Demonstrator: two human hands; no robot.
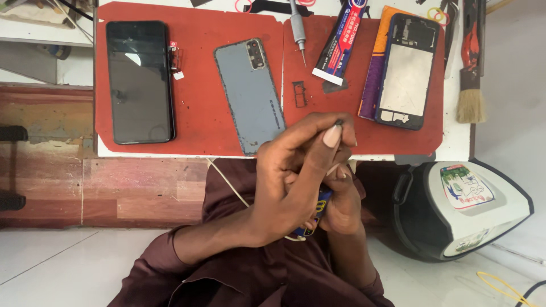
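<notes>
My left hand (pixel 290 176) is held in front of my chest, thumb and fingers pinched on a tiny dark part (pixel 339 122) at the fingertips. My right hand (pixel 343 200) sits just under and behind it, curled around a small blue object with yellow marks (pixel 318 209), mostly hidden by the left hand. Both hands hover at the near edge of a red mat (pixel 199 122). On the mat lie a black phone, screen up (pixel 139 82), a grey-blue back cover (pixel 250 94) and a small dark tray frame (pixel 300 94).
A second red mat (pixel 364 136) carries a stripped phone frame (pixel 406 71) on a purple and orange card, a glue tube (pixel 341 42) and a screwdriver (pixel 297 28). A brush (pixel 471 85) lies at the right. A white and black clothes iron (pixel 466 210) stands by my right elbow. A white cable (pixel 227 182) runs under my hands.
</notes>
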